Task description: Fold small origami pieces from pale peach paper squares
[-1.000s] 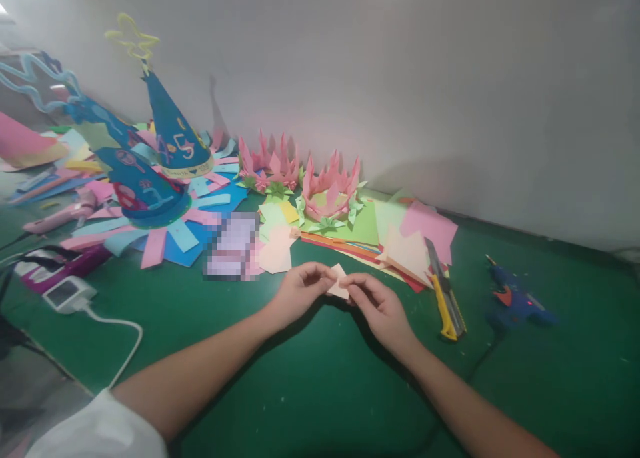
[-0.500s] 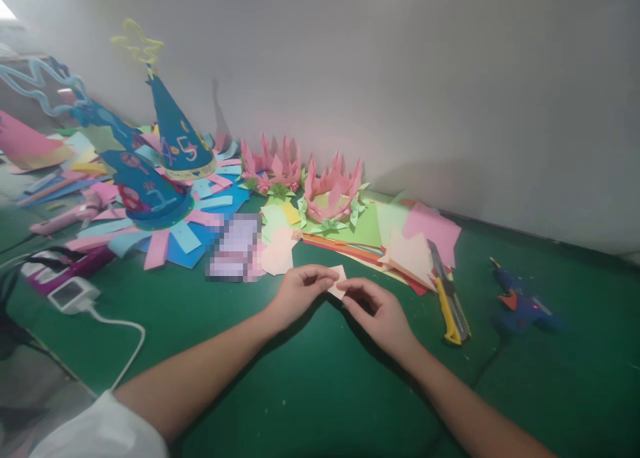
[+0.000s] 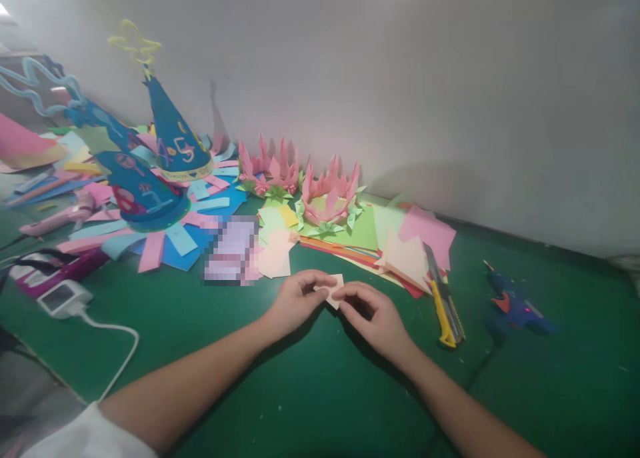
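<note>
A small pale square of paper (image 3: 336, 283) is held between both hands above the green table. My left hand (image 3: 299, 301) pinches its left side between thumb and fingers. From the right, my right hand (image 3: 375, 315) grips the other side the same way, fingers bent. The fingertips cover part of the paper, so any fold in it is hard to make out. Behind the hands stands a pink paper crown (image 3: 331, 195) with green leaf shapes at its base. A second pink crown (image 3: 270, 168) sits to its left.
A yellow box cutter (image 3: 444, 318) and a blue glue gun (image 3: 517, 305) lie to the right. Paper sheets (image 3: 367, 228) are stacked under the nearer crown. Blue cone hats (image 3: 183, 141), a blurred-out phone (image 3: 231, 250) and a white-cabled device (image 3: 65, 298) occupy the left.
The paper square has turned slightly between my fingers, and its top edge looks flatter. Both hands keep their pinch. The whole view has shifted a little.
</note>
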The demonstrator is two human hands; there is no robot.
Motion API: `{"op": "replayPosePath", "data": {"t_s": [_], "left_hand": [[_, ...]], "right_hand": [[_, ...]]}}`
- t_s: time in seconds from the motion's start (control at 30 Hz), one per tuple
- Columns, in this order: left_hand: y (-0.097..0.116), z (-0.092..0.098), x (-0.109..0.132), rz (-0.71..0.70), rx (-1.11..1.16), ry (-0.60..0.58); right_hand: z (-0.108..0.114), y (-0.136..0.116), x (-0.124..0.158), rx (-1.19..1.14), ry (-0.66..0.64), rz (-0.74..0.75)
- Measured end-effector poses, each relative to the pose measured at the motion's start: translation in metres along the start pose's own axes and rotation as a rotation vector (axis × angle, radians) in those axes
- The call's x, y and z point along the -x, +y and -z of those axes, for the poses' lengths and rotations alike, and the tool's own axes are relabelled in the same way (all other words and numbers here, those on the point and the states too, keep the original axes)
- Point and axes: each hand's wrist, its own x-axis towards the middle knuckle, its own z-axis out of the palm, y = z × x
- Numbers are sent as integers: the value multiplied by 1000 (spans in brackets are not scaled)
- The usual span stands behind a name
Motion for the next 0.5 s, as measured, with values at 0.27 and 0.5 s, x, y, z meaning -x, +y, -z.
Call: {"op": "replayPosePath", "data": {"t_s": [0.27, 0.5], "left_hand": [[-3, 1, 9, -27, 53, 14], [-3, 7, 8, -22, -2, -45]], "right_hand": [[3, -1, 3, 2, -113, 45], [2, 2, 3, 17, -139, 21]]}}
